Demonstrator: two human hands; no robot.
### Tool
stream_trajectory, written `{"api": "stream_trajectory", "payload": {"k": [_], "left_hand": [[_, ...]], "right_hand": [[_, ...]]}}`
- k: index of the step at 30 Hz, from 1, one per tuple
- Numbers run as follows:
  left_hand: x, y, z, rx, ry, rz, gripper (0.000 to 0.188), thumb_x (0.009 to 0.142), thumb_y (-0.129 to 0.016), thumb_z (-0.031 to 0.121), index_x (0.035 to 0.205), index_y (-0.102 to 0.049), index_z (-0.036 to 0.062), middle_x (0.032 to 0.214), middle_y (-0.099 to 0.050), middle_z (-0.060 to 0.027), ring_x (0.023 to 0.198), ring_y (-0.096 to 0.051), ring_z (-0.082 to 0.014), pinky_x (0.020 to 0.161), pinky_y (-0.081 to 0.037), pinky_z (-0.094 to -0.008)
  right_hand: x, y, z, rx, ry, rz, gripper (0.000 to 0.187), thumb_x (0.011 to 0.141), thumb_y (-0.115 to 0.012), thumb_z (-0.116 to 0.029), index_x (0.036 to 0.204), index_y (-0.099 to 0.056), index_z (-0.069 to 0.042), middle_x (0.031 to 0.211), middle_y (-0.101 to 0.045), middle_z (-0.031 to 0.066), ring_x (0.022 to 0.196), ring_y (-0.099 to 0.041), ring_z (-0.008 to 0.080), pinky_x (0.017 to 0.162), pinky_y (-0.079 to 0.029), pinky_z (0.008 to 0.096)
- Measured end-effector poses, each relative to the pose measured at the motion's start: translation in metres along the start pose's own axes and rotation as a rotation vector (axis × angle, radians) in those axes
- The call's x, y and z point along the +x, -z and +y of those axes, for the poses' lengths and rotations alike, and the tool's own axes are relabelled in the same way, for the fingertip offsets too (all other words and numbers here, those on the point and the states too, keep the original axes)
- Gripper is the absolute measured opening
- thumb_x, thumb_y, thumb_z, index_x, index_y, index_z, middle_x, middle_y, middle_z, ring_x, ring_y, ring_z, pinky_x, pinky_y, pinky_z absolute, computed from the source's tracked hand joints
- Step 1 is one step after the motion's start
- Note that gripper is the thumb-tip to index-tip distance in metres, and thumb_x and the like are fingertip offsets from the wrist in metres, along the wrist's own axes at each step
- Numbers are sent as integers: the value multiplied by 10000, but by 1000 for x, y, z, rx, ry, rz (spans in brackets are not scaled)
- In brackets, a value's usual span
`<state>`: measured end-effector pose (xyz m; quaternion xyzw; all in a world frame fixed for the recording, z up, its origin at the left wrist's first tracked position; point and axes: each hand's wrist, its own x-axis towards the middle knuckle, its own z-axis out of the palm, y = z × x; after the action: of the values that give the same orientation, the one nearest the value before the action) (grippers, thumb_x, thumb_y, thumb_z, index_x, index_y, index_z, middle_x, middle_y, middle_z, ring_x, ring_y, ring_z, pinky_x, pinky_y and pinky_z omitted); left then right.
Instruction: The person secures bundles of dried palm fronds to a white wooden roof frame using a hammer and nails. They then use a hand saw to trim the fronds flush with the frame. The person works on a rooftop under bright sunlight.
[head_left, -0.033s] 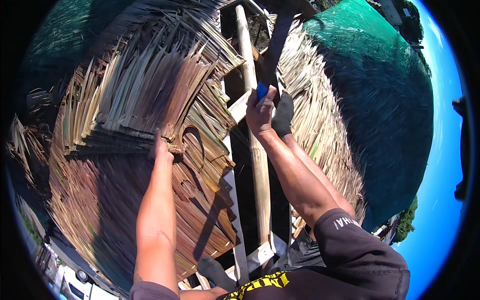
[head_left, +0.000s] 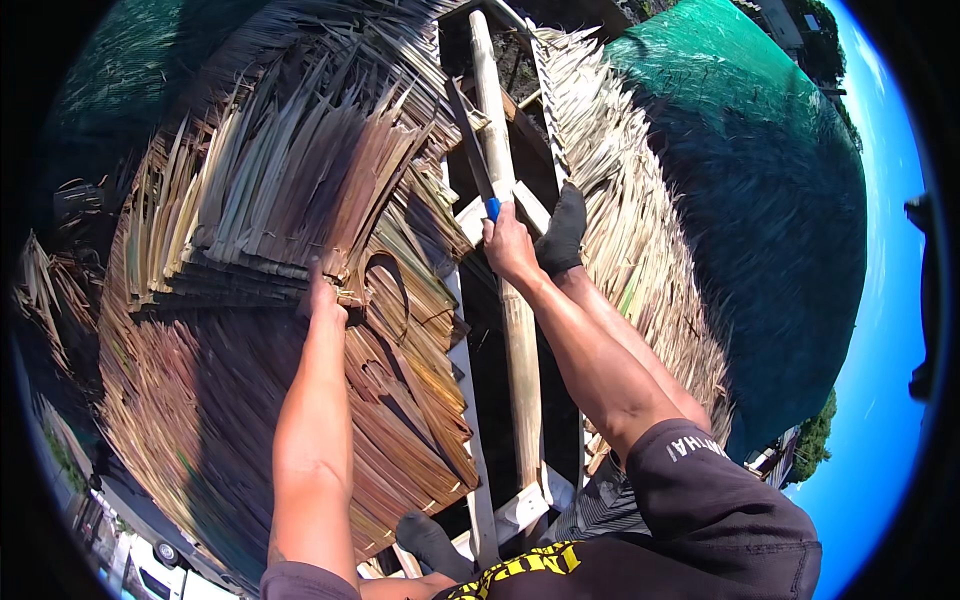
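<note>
My right hand (head_left: 510, 245) is closed round the blue handle (head_left: 492, 208) of a machete. Its long dark blade (head_left: 468, 140) points away and slightly left, over the bamboo pole's left side, near the cut edge of the thatch. At the near corner of a stack of dry palm-leaf thatch panels (head_left: 290, 180), my left hand (head_left: 322, 297) grips the edge; its fingers are partly hidden. These panels lie on a layer of brown thatch (head_left: 380, 430) to my left.
A bamboo pole (head_left: 520, 370) runs lengthwise between white-edged beams (head_left: 475, 440), with dark gaps beside it. My dark-socked feet (head_left: 567, 228) rest at the frame. Pale thatch (head_left: 620, 230) slopes down on the right, beside green netting (head_left: 740, 70). A white vehicle (head_left: 150, 575) stands far below left.
The machete has swung left and down, from above the right thatch's edge to the left side of the pole. My right hand has dropped slightly; my left hand stays put.
</note>
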<state>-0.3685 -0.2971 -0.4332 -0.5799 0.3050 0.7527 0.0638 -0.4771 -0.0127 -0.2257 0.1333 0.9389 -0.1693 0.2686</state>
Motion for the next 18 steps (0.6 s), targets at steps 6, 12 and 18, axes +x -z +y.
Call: {"api": "stream_trajectory", "payload": {"k": [6, 12, 18], "left_hand": [[0, 0, 0, -17, 28, -49, 672, 933, -609, 597, 1338, -572, 62, 1248, -652, -94, 1075, -657, -275, 913, -545, -437], [5, 1, -2, -2, 19, -68, 699, 919, -593, 631, 1374, -558, 101, 1294, -642, -107, 1130, -648, -305, 960, -527, -502], [7, 1, -1, 17, -19, -7, 661, 924, -605, 615, 1337, -589, 100, 1271, -659, -89, 1083, -661, -292, 925, -540, -501]], "right_hand": [[46, -46, 55, 80, 77, -109, 408, 962, -594, -298, 1024, -551, 103, 868, -673, 259, 669, -700, 349, 598, -565, 458], [47, -11, 62, 716, -187, -497, 295, 1022, -553, -305, 890, -544, -41, 681, -551, 47, 563, -588, 183, 532, -533, 363], [44, -54, 51, -436, 157, -57, 497, 940, -542, -193, 1253, -399, 166, 1012, -667, 333, 1009, -715, 346, 770, -583, 426]]}}
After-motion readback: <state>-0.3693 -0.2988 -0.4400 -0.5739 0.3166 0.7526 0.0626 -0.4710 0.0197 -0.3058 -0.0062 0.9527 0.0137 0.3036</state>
